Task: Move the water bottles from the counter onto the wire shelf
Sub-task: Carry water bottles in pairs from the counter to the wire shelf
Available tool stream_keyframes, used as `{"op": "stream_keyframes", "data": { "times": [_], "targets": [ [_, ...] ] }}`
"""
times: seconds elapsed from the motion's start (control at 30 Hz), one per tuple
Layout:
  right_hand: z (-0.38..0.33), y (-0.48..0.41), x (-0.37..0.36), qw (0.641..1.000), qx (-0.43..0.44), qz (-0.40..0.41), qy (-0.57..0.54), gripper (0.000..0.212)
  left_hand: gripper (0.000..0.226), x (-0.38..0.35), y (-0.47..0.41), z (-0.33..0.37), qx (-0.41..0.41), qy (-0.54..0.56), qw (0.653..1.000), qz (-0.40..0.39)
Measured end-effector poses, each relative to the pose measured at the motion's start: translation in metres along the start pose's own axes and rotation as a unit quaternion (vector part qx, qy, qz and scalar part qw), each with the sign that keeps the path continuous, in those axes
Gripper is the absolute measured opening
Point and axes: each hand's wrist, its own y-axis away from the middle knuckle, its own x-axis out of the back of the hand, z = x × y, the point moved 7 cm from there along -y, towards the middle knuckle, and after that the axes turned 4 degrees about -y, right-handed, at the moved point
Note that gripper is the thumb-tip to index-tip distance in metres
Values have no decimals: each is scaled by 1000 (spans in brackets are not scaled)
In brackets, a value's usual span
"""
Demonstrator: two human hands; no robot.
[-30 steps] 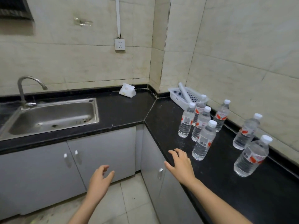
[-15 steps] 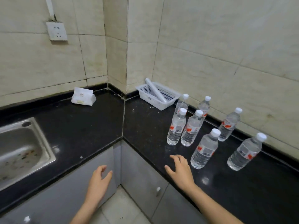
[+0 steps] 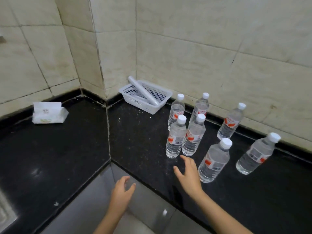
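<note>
Head view, looking down into a kitchen corner. Seven clear water bottles (image 3: 194,137) with white caps and red labels stand upright on a black counter (image 3: 59,149), none of them held. The right hand (image 3: 188,176) hovers low over the counter, fingers spread apart and gripping nothing. The nearest bottle (image 3: 214,161) stands just beside that hand, on its little-finger side; whether they touch cannot be told. Just beyond the fingertips stands a close pair of bottles (image 3: 175,139), and behind that pair are two more, nearer the wall. Two others stand farther off to the right of the hand, by the tiled wall (image 3: 185,48).

The left hand (image 3: 122,191) is held lower and nearer the body, off the counter's edge, in front of a grey cabinet door (image 3: 148,200). Its fingers are loosely parted and empty.

Past the bottles, in the corner, sits a white perforated basket (image 3: 140,103) with a pale roll (image 3: 143,92) lying slantwise across it. Well away to the left of both hands, a white tissue pack (image 3: 48,113) rests on the counter near the wall.
</note>
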Motion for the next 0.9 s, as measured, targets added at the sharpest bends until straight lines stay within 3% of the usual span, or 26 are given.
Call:
{"op": "stream_keyframes", "data": {
  "times": [0.17, 0.37, 0.6, 0.73, 0.9],
  "targets": [
    [7, -47, 10, 986, -36, 107, -123, 46, 37, -2, -60, 59, -44, -57, 997, -26],
    [32, -76, 20, 960, -104, 197, -171, 50, 45, -40, -103, 117, -105, -89, 987, -80],
    [43, -92, 33, 933, -155, 283, -162, 67, 93, -107, -133, 154, -164, -78, 951, -249],
    [44, -104, 32, 926, -191, 284, -161, 77, 85, -134, -142, 176, -201, 15, 919, -337],
    [42, -114, 35, 905, -231, 315, -168, 88, 75, -140, -159, 179, -207, 3, 912, -354]
  ]
}}
